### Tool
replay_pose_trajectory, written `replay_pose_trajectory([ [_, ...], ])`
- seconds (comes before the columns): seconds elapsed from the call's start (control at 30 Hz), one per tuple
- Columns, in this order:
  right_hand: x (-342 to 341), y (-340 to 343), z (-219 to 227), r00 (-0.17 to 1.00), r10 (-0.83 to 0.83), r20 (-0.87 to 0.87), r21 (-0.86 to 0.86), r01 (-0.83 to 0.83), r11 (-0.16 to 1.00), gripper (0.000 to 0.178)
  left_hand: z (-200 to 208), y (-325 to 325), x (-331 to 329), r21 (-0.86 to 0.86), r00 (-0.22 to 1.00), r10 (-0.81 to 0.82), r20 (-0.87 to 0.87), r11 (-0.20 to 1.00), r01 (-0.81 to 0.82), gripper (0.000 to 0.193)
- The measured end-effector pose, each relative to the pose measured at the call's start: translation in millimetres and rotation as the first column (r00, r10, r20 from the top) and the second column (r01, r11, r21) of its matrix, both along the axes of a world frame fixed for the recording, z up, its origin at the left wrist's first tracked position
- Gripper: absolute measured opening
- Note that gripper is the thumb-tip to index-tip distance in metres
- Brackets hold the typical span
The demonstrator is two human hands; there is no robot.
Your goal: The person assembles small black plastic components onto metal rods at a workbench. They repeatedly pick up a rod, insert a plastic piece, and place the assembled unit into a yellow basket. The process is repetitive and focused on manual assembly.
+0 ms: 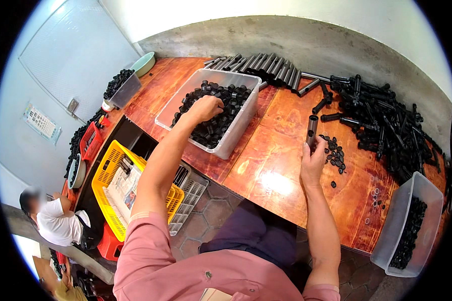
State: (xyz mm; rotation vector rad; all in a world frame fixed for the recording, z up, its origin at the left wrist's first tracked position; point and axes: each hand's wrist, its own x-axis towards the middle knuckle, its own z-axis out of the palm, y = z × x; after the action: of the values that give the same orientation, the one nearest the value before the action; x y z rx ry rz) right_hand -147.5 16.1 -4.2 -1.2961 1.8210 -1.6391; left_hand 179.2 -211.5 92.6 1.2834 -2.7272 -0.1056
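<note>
My left hand reaches into a clear plastic bin filled with black caps, its fingers closed among them; what it grips is hidden. My right hand holds a short grey metal tube upright on the red-brown wooden table. Just to the right of that hand lies a small scatter of black rings.
Grey tubes lie in a row at the table's back. A heap of black capped tubes fills the right side. A clear bin of black parts sits at the right front edge. A yellow crate stands lower left; another person sits beyond.
</note>
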Motion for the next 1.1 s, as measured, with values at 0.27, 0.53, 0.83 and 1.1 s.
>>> replay_pose_trajectory([
  [0.27,4.9,-1.4,-4.4,0.996,0.077,0.043,0.007,-0.078,0.997,0.032,46.6,33.1,1.4,0.13,0.762,0.242,-0.601,0.97,-0.206,0.026],
  [0.53,7.6,8.9,1.1,0.986,0.134,0.096,-0.033,-0.132,0.991,0.032,69.5,169.0,-93.1,0.177,0.382,0.055,-0.923,0.939,0.295,0.022],
  [0.83,16.5,14.3,21.4,0.97,0.103,-0.219,-0.198,-0.148,0.969,0.021,11.1,197.7,-139.6,0.513,0.187,0.512,-0.839,0.625,0.589,0.022],
  [1.1,18.5,12.0,16.5,0.956,0.112,-0.272,-0.164,-0.161,0.973,0.021,3.7,191.0,-136.4,0.58,0.209,0.58,-0.787,0.58,0.572,0.022],
])
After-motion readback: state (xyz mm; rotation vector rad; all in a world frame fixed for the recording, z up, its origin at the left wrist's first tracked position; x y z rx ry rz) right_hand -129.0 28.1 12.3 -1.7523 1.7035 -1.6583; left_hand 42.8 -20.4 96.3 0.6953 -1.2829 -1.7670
